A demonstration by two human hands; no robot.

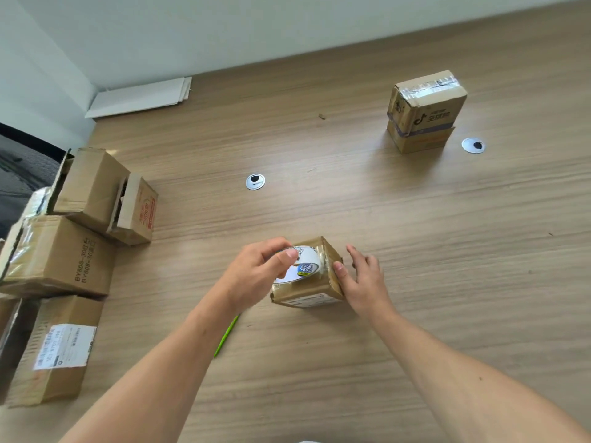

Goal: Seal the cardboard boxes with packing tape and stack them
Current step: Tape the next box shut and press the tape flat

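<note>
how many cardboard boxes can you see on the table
7: centre box; top box on bottom box, far right; open box, red-printed box, BY808 box, labelled box at left. Others may be hidden past the left edge.

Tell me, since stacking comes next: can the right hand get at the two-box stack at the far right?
Probably yes: the right hand holds nothing, its thumb just pressing the small box, and only bare table lies between it and the stack.

bare forearms, left hand, right hand
</note>
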